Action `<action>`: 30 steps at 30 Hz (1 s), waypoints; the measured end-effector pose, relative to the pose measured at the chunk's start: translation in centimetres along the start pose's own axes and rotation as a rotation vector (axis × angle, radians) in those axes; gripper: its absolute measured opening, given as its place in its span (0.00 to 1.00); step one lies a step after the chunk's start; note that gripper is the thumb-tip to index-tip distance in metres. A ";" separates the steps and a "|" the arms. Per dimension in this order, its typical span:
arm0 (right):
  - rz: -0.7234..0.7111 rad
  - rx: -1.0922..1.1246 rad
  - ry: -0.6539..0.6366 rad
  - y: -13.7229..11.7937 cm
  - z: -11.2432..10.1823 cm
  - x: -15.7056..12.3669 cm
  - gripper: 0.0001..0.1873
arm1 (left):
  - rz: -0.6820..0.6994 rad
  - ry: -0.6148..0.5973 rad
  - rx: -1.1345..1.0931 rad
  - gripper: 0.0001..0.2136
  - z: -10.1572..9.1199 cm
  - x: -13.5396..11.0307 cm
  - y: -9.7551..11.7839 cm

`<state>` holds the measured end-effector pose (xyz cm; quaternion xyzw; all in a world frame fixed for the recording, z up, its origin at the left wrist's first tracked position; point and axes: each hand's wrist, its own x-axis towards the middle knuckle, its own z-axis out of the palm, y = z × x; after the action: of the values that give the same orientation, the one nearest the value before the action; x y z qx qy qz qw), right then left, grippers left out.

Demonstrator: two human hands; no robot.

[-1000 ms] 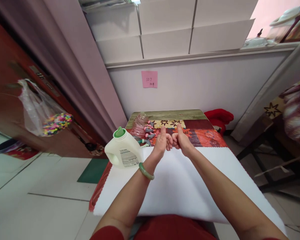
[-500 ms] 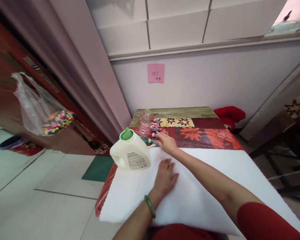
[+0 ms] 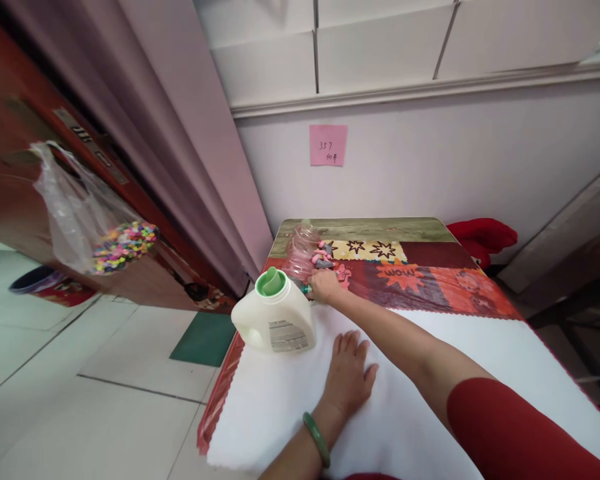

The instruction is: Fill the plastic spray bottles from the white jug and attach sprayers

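Observation:
My left hand (image 3: pixel 351 371) lies palm down and open on the white cloth (image 3: pixel 400 413), a green bangle (image 3: pixel 316 440) around its wrist. Stretched across the table, my right hand (image 3: pixel 326 287) is closed around the head of a spray bottle with a green collar (image 3: pixel 307 289); its bottle is mostly hidden behind the jug. A cream detergent jug (image 3: pixel 265 320) with a green spout stands upright just left of that hand. Beyond the fingers, clear pinkish spray bottles (image 3: pixel 301 250) lie on their sides, their pink-and-grey trigger heads (image 3: pixel 324 255) pointing right.
A patterned red tablecloth (image 3: pixel 415 280) covers the back of the table, against the wall. A pink note (image 3: pixel 328 145) is stuck above it. At left, a plastic bag of colourful pieces (image 3: pixel 125 247) hangs from the door; a bucket (image 3: pixel 43 283) stands on the floor. Something red (image 3: pixel 485 237) sits behind the table.
My right hand has closed over the green-collared spray bottle's head beside the jug. My left hand still lies flat. The view has shifted slightly, moving the scene rightward.

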<state>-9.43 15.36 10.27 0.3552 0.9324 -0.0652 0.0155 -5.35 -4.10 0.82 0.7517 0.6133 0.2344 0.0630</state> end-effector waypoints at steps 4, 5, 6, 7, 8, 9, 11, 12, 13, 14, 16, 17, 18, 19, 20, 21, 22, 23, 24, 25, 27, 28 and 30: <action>-0.011 -0.027 0.082 0.7 -3.1 -1.6 0.18 | 0.005 0.015 0.003 0.22 0.2 -0.1 -0.1; -0.008 -0.035 0.107 1.1 -4.0 -2.2 0.18 | 0.005 0.022 0.003 0.22 0.3 -0.1 -0.2; 0.001 -0.041 0.130 1.7 -4.9 -3.0 0.18 | 0.008 0.030 0.003 0.22 0.4 -0.2 -0.3; 0.019 -0.040 0.147 2.4 -5.9 -3.8 0.18 | 0.014 0.040 0.002 0.22 0.5 -0.3 -0.4; 0.048 -0.033 0.160 3.2 -6.8 -4.7 0.18 | 0.022 0.053 0.001 0.23 0.6 -0.4 -0.5; 0.091 -0.017 0.165 4.1 -7.8 -5.7 0.18 | 0.029 0.070 0.000 0.24 0.7 -0.6 -0.6; 0.186 0.020 0.176 6.2 -9.6 -7.8 0.17 | 0.037 0.114 0.000 0.28 0.8 -0.8 -0.7; 0.221 0.032 0.184 7.3 -10.5 -8.9 0.17 | 0.037 0.138 0.001 0.31 0.8 -0.7 -0.6; 0.246 0.039 0.191 8.4 -11.3 -10.0 0.16 | 0.033 0.168 0.002 0.33 0.6 -0.6 -0.5; 0.260 0.042 0.195 9.4 -12.1 -11.0 0.15 | 0.025 0.209 0.003 0.36 0.2 -0.2 -0.3; 0.252 0.046 0.192 11.0 -13.6 -13.2 0.14 | 0.013 0.326 0.013 0.41 -1.1 1.0 0.3; 0.236 0.046 0.184 11.5 -14.2 -14.2 0.13 | 0.010 0.402 0.026 0.44 -2.0 1.9 0.7; 0.214 0.046 0.172 11.7 -14.8 -15.1 0.13 | 0.023 0.471 0.046 0.47 -2.9 3.0 1.0; 0.192 0.045 0.156 11.7 -15.3 -16.0 0.12 | 0.030 0.524 0.077 0.49 -3.9 4.1 1.4; 0.167 0.049 0.139 11.4 -15.7 -16.9 0.12 | 0.053 0.574 0.116 0.51 -4.8 5.2 1.6; 0.142 0.057 0.119 11.0 -16.1 -17.7 0.11 | 0.075 0.596 0.152 0.52 -5.6 6.3 1.8; 0.118 0.066 0.104 10.5 -16.4 -18.4 0.10 | 0.095 0.615 0.182 0.53 -6.3 7.2 2.0; 0.101 0.078 0.099 10.0 -16.7 -19.1 0.10 | 0.114 0.628 0.188 0.52 -6.8 8.0 2.1; 0.091 0.100 0.109 9.7 -16.9 -19.7 0.10 | 0.133 0.634 0.168 0.49 -7.2 8.6 2.1; 0.086 0.146 0.136 9.5 -17.0 -20.4 0.10 | 0.146 0.641 0.133 0.46 -7.5 8.9 2.1; 0.093 0.362 0.247 10.1 -17.1 -21.6 0.12 | 0.156 0.658 0.061 0.41 -7.9 9.1 2.4; 0.112 0.546 0.327 10.6 -16.9 -22.3 0.14 | 0.140 0.669 0.030 0.41 -8.1 8.9 2.7; 0.187 0.958 0.520 12.0 -16.0 -23.6 0.21 | 0.038 0.663 -0.082 0.42 -8.6 8.3 3.7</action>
<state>16.41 10.76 26.56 0.4083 0.7361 -0.3905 -0.3727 -4.60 1.23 12.13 0.6426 0.5765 0.4917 -0.1140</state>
